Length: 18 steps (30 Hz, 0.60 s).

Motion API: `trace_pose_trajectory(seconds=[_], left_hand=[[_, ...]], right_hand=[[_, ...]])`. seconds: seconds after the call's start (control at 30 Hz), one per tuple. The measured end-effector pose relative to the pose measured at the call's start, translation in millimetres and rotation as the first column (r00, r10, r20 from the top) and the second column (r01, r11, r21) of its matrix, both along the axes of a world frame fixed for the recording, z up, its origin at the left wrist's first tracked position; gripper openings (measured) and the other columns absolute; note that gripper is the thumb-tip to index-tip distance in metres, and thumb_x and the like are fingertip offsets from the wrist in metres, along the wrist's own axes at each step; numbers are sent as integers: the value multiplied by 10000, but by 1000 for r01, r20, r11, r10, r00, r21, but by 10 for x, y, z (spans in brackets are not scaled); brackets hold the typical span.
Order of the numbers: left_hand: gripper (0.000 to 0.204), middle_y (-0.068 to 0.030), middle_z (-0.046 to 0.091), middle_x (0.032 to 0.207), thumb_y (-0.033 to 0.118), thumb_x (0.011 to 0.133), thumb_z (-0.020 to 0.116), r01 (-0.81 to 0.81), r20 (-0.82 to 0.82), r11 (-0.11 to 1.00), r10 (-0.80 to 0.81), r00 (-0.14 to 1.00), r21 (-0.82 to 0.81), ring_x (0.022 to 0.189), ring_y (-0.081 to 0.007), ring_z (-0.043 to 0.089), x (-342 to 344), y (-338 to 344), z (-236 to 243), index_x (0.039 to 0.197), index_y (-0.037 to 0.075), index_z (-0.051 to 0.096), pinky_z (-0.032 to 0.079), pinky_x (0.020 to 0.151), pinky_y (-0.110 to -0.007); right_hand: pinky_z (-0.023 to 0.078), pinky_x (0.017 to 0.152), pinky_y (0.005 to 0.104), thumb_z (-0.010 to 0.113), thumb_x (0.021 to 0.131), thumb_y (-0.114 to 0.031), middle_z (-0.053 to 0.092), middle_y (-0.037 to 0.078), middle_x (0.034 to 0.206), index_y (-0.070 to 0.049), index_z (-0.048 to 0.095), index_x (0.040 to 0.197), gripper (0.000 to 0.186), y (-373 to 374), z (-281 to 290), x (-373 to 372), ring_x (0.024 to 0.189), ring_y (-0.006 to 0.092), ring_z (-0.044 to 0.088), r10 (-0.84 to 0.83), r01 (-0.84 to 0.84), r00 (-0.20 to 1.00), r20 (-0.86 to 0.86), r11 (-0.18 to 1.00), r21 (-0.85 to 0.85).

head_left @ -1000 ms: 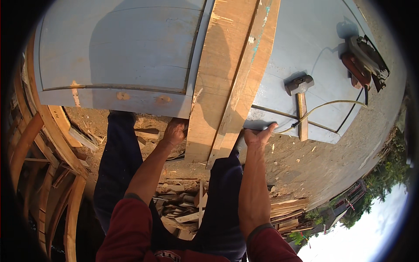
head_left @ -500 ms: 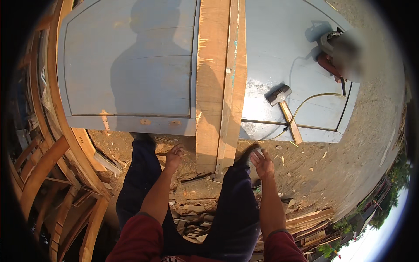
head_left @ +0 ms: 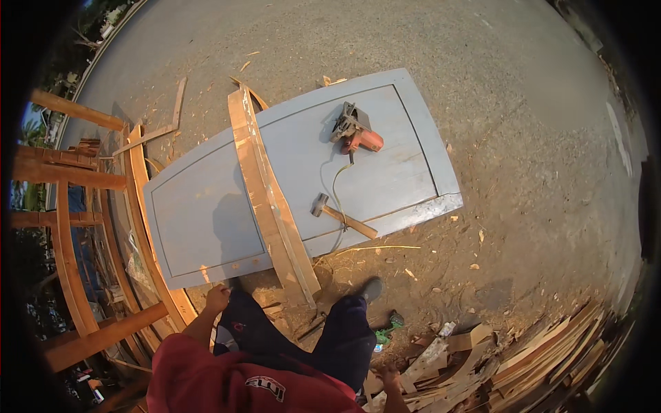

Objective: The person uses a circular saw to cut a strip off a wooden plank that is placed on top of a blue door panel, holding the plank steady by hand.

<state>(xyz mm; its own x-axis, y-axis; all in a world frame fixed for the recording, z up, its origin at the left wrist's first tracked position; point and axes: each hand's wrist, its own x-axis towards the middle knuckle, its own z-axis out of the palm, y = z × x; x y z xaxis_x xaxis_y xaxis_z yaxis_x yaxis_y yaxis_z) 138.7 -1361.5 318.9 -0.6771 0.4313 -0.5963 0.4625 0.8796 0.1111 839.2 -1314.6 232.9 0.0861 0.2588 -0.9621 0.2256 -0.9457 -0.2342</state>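
My left hand hangs by my left knee, near the lower edge of a blue-grey door panel, fingers curled with nothing visible in them. Low on my right side is my right hand, small in view, fingers loosely apart and holding nothing I can see; it is nearest to the wood scraps. Across the panel lies a long board. To the right of it rest a sledgehammer with a wooden handle and a red and grey circular saw. The saw's cord runs down past the hammer.
A wooden frame of beams stands along the left. Piled offcuts and strips cover the lower right ground. A green object lies near my right foot. Concrete stretches beyond the panel.
My view has pulled back and turned, so the whole panel shows. Both hands have dropped from in front of me to my sides. The saw and hammer still lie on the panel.
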Motion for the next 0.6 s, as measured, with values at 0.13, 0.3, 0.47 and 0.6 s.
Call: trace_pose_trajectory(seconds=[0.13, 0.3, 0.47, 0.6], left_hand=[[294, -225, 728, 972, 258, 870, 624, 225, -82, 974, -224, 971, -3, 971, -402, 692, 414, 1078, 220, 1013, 22, 726, 545, 860, -475], [316, -195, 732, 1001, 320, 893, 634, 498, 246, 823, -561, 791, 273, 989, -388, 687, 2218, 3491, 182, 1037, 56, 732, 536, 873, -455], [351, -197, 731, 1045, 347, 909, 646, 427, 356, 768, -614, 705, 478, 1005, -365, 693, 3595, 4689, 462, 1099, 66, 737, 533, 886, -431], [377, -192, 741, 1034, 384, 902, 656, 515, 431, 755, -655, 620, 406, 1012, -358, 701, 4472, 5246, 309, 1109, 84, 749, 534, 895, -422]], right_hand=[[585, 652, 355, 608, 942, -184, 715, 186, 1018, 22, 634, 1208, 337, -284, 995, 120, 811, 259, 737, -328, 347, 932, 153, 931, -117], [581, 727, 353, 581, 950, -236, 731, 149, 1012, 62, 621, 1221, 404, -543, 1664, 626, 887, 187, 724, -295, 295, 955, -14, 955, -26], [588, 784, 368, 661, 919, -251, 730, 133, 1131, -106, 678, 1245, 357, 423, 1557, 1508, 953, 233, 724, 318, -334, 942, 106, 917, 216], [585, 738, 344, 673, 945, -222, 736, 177, 1063, 46, 636, 1266, 420, 1522, 1454, 2637, 866, 230, 729, 500, -847, 509, 700, 435, 305]])
